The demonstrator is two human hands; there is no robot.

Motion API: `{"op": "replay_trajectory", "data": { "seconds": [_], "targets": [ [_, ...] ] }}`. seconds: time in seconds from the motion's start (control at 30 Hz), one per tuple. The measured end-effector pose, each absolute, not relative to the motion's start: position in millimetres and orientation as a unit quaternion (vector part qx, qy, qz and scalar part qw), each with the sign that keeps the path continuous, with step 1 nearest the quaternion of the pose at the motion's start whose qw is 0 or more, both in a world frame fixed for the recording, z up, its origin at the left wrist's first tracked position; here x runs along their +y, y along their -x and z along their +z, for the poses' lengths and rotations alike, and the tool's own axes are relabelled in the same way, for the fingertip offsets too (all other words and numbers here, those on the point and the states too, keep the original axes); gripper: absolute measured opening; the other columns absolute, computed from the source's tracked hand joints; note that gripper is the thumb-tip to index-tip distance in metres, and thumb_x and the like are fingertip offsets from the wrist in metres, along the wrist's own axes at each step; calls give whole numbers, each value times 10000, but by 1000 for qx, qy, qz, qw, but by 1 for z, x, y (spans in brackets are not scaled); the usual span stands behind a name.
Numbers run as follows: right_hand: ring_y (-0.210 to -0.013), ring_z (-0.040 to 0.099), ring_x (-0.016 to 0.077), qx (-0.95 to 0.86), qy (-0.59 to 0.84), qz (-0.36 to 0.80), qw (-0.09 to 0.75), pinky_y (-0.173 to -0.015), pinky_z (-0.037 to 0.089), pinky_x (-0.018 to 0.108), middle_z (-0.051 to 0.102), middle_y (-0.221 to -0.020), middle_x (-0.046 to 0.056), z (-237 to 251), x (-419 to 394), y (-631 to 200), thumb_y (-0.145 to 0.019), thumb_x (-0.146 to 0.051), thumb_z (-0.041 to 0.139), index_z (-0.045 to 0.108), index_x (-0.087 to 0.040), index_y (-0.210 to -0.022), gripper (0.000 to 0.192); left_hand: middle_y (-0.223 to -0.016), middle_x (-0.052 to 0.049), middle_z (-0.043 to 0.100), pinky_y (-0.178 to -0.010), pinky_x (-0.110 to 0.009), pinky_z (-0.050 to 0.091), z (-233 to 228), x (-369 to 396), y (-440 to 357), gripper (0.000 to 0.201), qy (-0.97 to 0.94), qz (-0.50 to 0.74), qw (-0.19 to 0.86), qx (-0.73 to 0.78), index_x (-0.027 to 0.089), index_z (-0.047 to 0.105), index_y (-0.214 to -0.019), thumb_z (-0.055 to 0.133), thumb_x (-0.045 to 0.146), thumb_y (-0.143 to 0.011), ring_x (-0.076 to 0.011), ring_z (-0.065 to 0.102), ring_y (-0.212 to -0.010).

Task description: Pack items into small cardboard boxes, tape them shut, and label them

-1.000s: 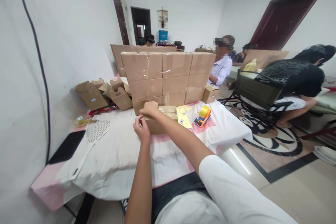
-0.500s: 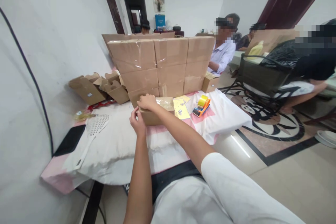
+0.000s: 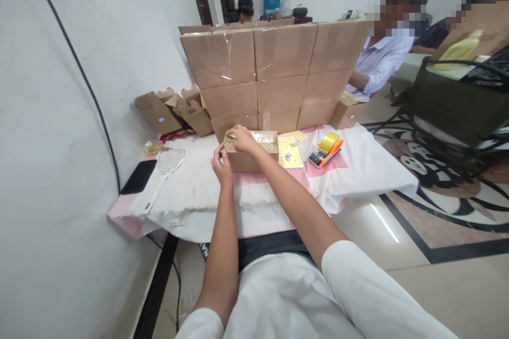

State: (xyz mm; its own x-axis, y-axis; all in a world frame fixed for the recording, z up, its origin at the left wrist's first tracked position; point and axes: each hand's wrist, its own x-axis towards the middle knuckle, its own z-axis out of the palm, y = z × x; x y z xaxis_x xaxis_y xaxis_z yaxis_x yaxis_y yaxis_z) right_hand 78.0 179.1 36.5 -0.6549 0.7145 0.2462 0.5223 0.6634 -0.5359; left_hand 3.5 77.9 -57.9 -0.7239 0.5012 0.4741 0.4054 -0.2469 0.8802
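Observation:
A small cardboard box [image 3: 251,162] with an open top stands on the cloth-covered table. My left hand [image 3: 222,165] has its fingers bent round the box's left front corner and grips it. Over the left end of the same box, my right hand [image 3: 242,139] is closed with curled fingers. A small shiny gold-brown thing [image 3: 231,137] shows at its fingertips; its kind is too small to make out. Clear film or tape glints inside the box. Right beside it lie yellow patterned cards [image 3: 290,153], with a small whitish piece on top.
Stacked cardboard boxes [image 3: 284,55] form a wall behind. An orange tape dispenser [image 3: 328,149] with yellow tape lies at right. Opened boxes [image 3: 159,111], a white perforated sheet [image 3: 172,163] and a black flat object [image 3: 139,176] are at left. A co-worker [image 3: 387,53] sits beyond the stack.
The view has tilted down and turned left, so the table things appear farther right and higher. My right hand's fingers have lifted slightly, and the shiny thing now shows. My left hand stays at the corner.

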Motion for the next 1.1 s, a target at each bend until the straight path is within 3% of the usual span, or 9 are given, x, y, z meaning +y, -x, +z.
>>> {"op": "replay_trajectory", "data": {
  "seconds": [0.1, 0.2, 0.37, 0.47, 0.57, 0.67, 0.77, 0.93, 1.1],
  "targets": [
    [-1163, 613, 201, -842, 328, 306, 299, -1058, 463, 328, 666, -1288, 108, 45, 171, -85, -845, -27, 488, 711, -134, -1186, 421, -1299, -73, 707, -1029, -342, 481, -57, 73, -5, 330, -367, 697, 22, 616, 239, 688, -1235, 502, 356, -989, -226, 617, -1217],
    [-1069, 659, 183, -760, 285, 421, 405, -944, 525, 312, 705, -1226, 93, 56, 160, -126, -944, -223, 501, 680, -157, -1206, 324, -1275, -70, 713, -1013, -330, 486, -56, 63, -10, 306, -342, 713, 14, 612, 230, 694, -1205, 515, 310, -970, -222, 634, -1189],
    [-931, 676, 199, -630, 349, 383, 578, -874, 546, 351, 727, -1026, 107, 42, 166, -251, -937, -377, 542, 691, -169, -1078, 291, -1212, -63, 739, -923, -319, 493, -53, 52, -19, 302, -292, 716, 7, 634, 230, 728, -1173, 571, 302, -925, -209, 653, -1070],
    [-890, 658, 197, -658, 450, 324, 510, -844, 536, 340, 724, -997, 110, 11, 187, -298, -897, -275, 566, 721, -143, -1030, 243, -1230, -76, 737, -899, -316, 484, -52, 55, -25, 353, -263, 720, -25, 642, 211, 716, -1217, 589, 294, -899, -196, 655, -1036],
    [-966, 647, 199, -761, 492, 271, 324, -907, 516, 335, 701, -1171, 144, -20, 204, -306, -892, -170, 557, 738, -120, -1127, 301, -1301, -114, 706, -909, -320, 488, -53, 63, -28, 424, -228, 733, -50, 639, 174, 673, -1287, 571, 293, -893, -200, 659, -1072],
    [-1128, 607, 247, -829, 501, 188, 163, -985, 483, 353, 653, -1274, 156, -39, 211, -297, -908, -188, 604, 743, -151, -1206, 331, -1314, -130, 696, -973, -333, 489, -57, 68, -26, 421, -225, 736, -54, 636, 153, 680, -1265, 537, 300, -897, -219, 649, -1150],
    [-1186, 582, 279, -853, 497, 125, 95, -974, 478, 352, 654, -1253, 142, -46, 213, -290, -924, -222, 618, 781, -196, -1129, 263, -1319, -123, 698, -1021, -344, 487, -63, 69, -21, 418, -232, 730, -43, 641, 154, 692, -1251, 532, 310, -898, -231, 644, -1198],
    [-1089, 634, 238, -837, 497, 143, 179, -887, 482, 315, 698, -1126, 125, -61, 218, -290, -935, -201, 566, 796, -181, -974, 235, -1282, -110, 718, -1013, -352, 517, -69, 64, -19, 414, -227, 726, -52, 647, 152, 709, -1228, 563, 368, -906, -238, 665, -1184],
    [-629, 593, 151, -661, 497, 393, 402, -617, 452, 278, 687, -742, 23, -72, 220, -288, -863, -381, 642, 735, -170, -908, 235, -1184, -115, 742, -1026, -393, 533, -69, 65, -24, 402, -213, 731, -89, 642, 123, 733, -1159, 589, 405, -910, -258, 683, -1138]
  ]
}}
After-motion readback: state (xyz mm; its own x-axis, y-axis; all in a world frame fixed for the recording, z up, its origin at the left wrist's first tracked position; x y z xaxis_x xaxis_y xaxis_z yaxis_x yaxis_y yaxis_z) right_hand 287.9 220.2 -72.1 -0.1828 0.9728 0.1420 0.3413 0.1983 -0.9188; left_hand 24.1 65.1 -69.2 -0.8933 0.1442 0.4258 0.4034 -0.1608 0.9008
